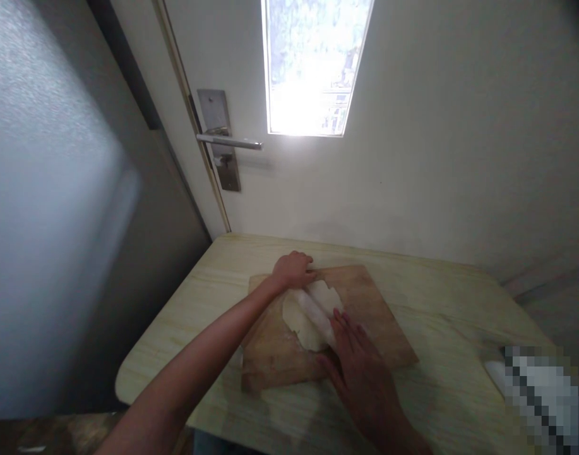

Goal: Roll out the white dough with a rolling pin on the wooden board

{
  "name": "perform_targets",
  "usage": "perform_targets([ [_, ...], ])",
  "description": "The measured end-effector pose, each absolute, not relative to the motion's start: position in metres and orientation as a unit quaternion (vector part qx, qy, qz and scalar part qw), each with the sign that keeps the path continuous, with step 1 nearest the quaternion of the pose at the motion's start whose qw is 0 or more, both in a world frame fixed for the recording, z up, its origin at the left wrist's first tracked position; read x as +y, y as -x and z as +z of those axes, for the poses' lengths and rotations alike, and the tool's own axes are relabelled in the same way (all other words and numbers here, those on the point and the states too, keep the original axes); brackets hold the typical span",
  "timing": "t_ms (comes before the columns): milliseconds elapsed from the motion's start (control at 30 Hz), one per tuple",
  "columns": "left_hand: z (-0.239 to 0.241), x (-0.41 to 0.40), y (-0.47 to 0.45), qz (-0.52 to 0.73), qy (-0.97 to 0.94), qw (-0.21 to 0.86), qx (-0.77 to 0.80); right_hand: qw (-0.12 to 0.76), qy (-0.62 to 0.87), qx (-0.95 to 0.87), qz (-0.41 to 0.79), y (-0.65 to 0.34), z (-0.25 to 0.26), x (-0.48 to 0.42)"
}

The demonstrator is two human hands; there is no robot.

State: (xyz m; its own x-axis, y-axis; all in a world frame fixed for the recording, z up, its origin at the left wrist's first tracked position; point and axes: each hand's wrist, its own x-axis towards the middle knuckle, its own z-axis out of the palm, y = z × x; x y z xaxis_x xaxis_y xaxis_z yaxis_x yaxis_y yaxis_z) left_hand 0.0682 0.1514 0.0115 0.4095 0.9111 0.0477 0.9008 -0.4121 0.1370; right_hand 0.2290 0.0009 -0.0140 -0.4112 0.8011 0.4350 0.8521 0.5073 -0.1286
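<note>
A wooden board [379, 319] lies on a pale wooden table [441, 297]. On it is a flat piece of pale dough [301, 325] with a white rolling pin [315, 313] lying across it. My left hand [293, 270] rests curled over the far end of the pin. My right hand [360, 366] lies flat with fingers stretched out on the near end of the pin and the board.
The table stands against a white door [435, 158] with a metal lever handle [230, 143] and a narrow bright window [312, 63]. A grey panel [57, 208] is to the left. A blurred white object [545, 385] sits at the table's right edge.
</note>
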Motion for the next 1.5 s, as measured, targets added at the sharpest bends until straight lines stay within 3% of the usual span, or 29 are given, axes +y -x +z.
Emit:
perform_targets([
  [767, 0.006, 0.102, -0.027, 0.125, -0.858, 0.01, 0.499, 0.159, 0.408, -0.89, -0.126, -0.211, -0.008, -0.028],
  [1500, -0.006, 0.082, -0.012, 0.16, -0.822, -0.013, 0.546, 0.288, 0.292, -0.912, 0.012, -0.203, -0.025, -0.032],
])
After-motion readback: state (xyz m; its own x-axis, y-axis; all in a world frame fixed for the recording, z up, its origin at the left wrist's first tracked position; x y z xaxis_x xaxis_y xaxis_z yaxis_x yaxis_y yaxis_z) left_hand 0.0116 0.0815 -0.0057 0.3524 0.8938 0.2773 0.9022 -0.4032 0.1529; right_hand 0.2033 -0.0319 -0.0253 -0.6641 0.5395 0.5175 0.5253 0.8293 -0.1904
